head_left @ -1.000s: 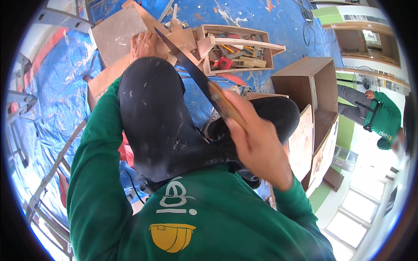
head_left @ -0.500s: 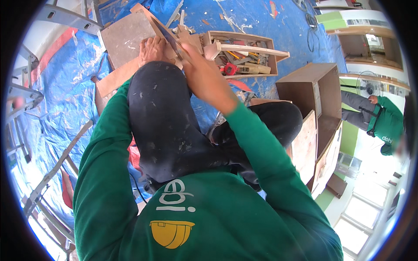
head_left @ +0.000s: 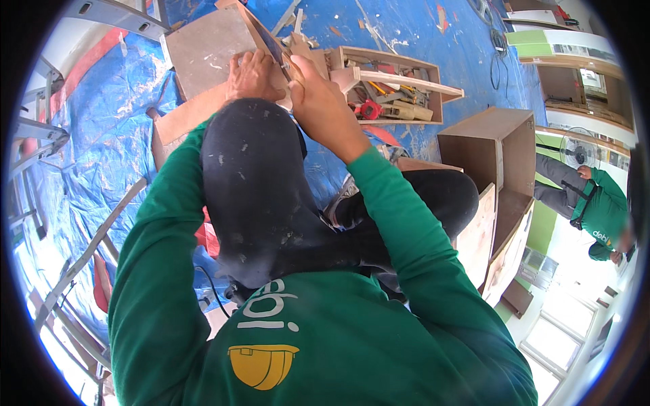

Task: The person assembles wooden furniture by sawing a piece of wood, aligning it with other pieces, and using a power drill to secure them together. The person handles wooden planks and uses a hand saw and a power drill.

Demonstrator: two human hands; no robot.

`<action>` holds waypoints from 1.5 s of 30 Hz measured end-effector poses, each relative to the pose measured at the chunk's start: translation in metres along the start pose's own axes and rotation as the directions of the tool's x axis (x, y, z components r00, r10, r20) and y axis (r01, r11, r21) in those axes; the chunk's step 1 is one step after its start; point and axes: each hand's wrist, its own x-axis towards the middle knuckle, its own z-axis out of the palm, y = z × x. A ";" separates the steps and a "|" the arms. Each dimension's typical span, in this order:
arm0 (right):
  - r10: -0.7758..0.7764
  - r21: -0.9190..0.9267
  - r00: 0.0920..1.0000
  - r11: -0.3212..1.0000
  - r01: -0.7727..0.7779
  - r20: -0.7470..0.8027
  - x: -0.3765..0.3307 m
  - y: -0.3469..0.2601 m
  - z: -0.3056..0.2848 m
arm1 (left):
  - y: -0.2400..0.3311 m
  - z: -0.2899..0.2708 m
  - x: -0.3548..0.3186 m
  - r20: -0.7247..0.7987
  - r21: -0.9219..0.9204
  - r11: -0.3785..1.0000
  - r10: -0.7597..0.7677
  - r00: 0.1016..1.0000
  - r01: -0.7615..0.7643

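My left hand (head_left: pixel 252 76) lies with its fingers spread on a brown wooden panel (head_left: pixel 203 47) with white marks, just beyond my raised knee. Beside it, my right hand (head_left: pixel 317 98) is closed round the wooden handle of what looks like a hand saw (head_left: pixel 272 44). Its thin, bluish-grey blade runs away from me along the panel's right side, seen nearly edge-on. Where the blade meets the wood cannot be made out. A pale wooden strip (head_left: pixel 189 116) extends from under my left hand toward the left.
An open wooden toolbox (head_left: pixel 433 111) with several tools stands to the right, a red tape measure (head_left: pixel 370 109) inside. Brown cabinet boxes (head_left: pixel 477 132) stand nearer right. Metal ladders (head_left: pixel 118 19) are at the left. Blue sheeting (head_left: pixel 399 30) covers the floor. Another person (head_left: pixel 599 203) stands far right.
My right hand and the saw have shifted slightly, the wrist now less stretched out. My left hand stays on the panel with its fingers more spread. The whole view has shifted a little.
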 end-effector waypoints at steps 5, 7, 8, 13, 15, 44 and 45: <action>0.129 -0.028 0.985 0.992 -0.126 0.115 -0.052 -0.043 -0.048 | -0.006 0.003 -0.003 -0.021 -0.022 1.000 -0.014 1.000 0.013; 0.210 -0.013 0.960 0.977 -0.211 0.187 -0.112 -0.083 -0.102 | -0.008 0.004 -0.008 -0.017 -0.027 0.999 -0.024 1.000 0.024; 0.220 -0.018 0.958 0.975 -0.221 0.185 -0.131 -0.097 -0.121 | -0.008 0.002 -0.008 -0.009 -0.034 0.999 -0.021 1.000 0.021; 0.285 0.021 0.934 0.955 -0.296 0.214 -0.114 -0.080 -0.105 | -0.009 0.004 -0.009 -0.009 -0.003 1.000 0.000 1.000 0.000; 0.176 0.048 0.980 0.982 -0.181 0.094 -0.062 -0.030 -0.040 | -0.006 0.009 -0.005 -0.039 -0.027 0.999 0.040 0.998 -0.041; 0.278 -0.023 0.938 0.960 -0.279 0.206 -0.122 -0.088 -0.101 | -0.014 0.015 -0.010 -0.075 -0.024 1.000 0.014 0.997 -0.016; 0.259 -0.039 0.945 0.966 -0.256 0.202 -0.140 -0.093 -0.117 | -0.013 0.016 -0.010 -0.089 -0.025 0.999 0.029 0.996 -0.031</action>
